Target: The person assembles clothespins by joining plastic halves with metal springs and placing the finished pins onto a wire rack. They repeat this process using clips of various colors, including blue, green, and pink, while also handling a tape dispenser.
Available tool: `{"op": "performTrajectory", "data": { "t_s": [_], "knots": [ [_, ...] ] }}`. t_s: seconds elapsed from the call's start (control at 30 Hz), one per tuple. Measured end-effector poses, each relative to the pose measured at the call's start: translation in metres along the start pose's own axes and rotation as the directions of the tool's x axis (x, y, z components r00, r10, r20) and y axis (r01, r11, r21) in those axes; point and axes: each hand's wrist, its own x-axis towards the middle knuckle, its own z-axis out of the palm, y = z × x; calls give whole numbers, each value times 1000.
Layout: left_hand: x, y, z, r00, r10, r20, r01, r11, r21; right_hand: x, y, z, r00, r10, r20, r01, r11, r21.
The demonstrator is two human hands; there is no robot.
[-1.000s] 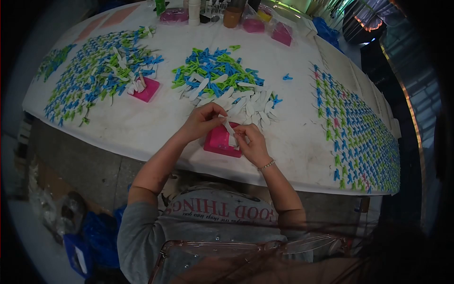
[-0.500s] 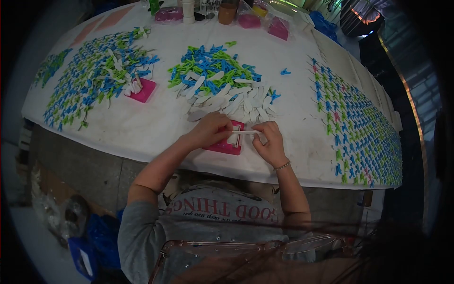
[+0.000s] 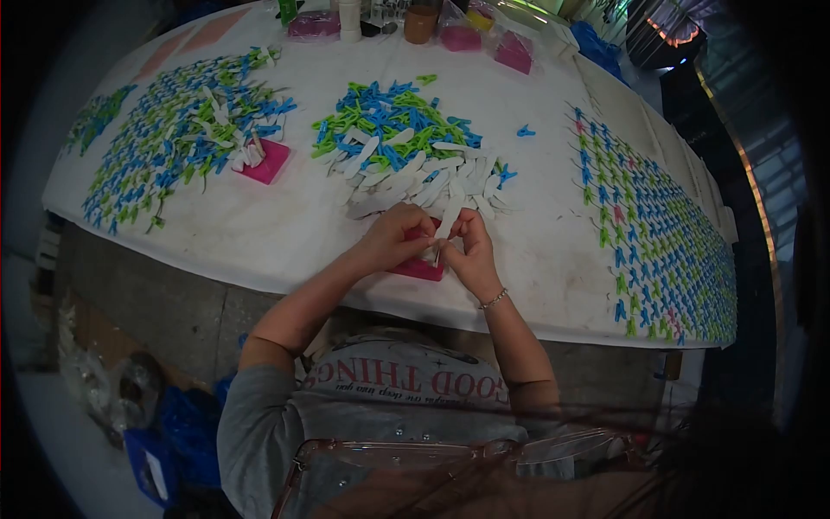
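Observation:
A flat white paddle-shaped piece (image 3: 452, 210) stands tilted between the thumb and fingers of my right hand (image 3: 472, 258), its broad end pointing away from me. My left hand (image 3: 398, 240) is closed in a pinch by the lower end of that piece, and what lies in its fingertips is hidden. Both hands are over a small pink box (image 3: 421, 268), whose white contents show only in part. Just beyond lies a heap of similar white pieces (image 3: 406, 183), against a pile of blue and green clothespins (image 3: 393, 121).
Rows of clothespins cover the table's left (image 3: 164, 121) and right (image 3: 648, 233). A second pink box (image 3: 268, 163) with white bits sits left of the pile. Bottles, a brown cup (image 3: 420, 24) and bagged pink boxes (image 3: 513, 52) line the far edge.
A white strip held level between both hands has given way to the white piece tilted upward. My right hand has moved left, close against my left hand.

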Motion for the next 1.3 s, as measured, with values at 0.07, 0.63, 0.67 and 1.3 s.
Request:
{"op": "performTrajectory", "data": {
  "t_s": [0.07,0.63,0.67,1.3],
  "knots": [
    [1,0,-6,998,63,-27,-61,997,51,0,-11,4,1000,14,-9,-15,988,-151],
    [-6,-1,-21,999,2,33,-7,989,150,-8,-12,-16,982,-110,155,180,792,-584],
    [-6,-3,-17,999,13,30,-18,986,167,-9,-12,-19,979,-113,169,192,785,-589],
    [16,8,13,998,-24,56,28,997,-73,32,-19,-111,999,-37,-30,23,928,-372]
  ]
}}
